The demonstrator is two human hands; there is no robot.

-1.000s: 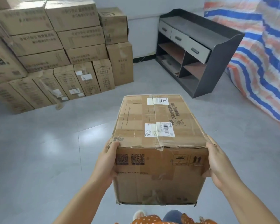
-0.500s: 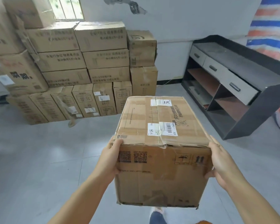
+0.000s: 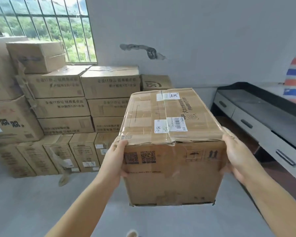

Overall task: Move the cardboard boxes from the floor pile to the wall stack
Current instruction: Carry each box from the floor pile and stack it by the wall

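A person carries a taped cardboard box (image 3: pixel 171 142) in the centre of the frame, lifted clear of the grey floor (image 3: pixel 32 202). The left hand (image 3: pixel 114 161) presses against the box's left side, thumb lying over its near top corner. The right hand (image 3: pixel 237 156) presses against the right side, palm flat on the cardboard; its fingers are hidden behind the box. White shipping labels (image 3: pixel 170 125) sit on the box's top. Across the left half of the frame, the wall stack (image 3: pixel 85 103) of brown boxes rises in several layers below a barred window (image 3: pixel 41 26) in the upper left. A dark cabinet (image 3: pixel 263 117) with grey drawers stands at the right edge.
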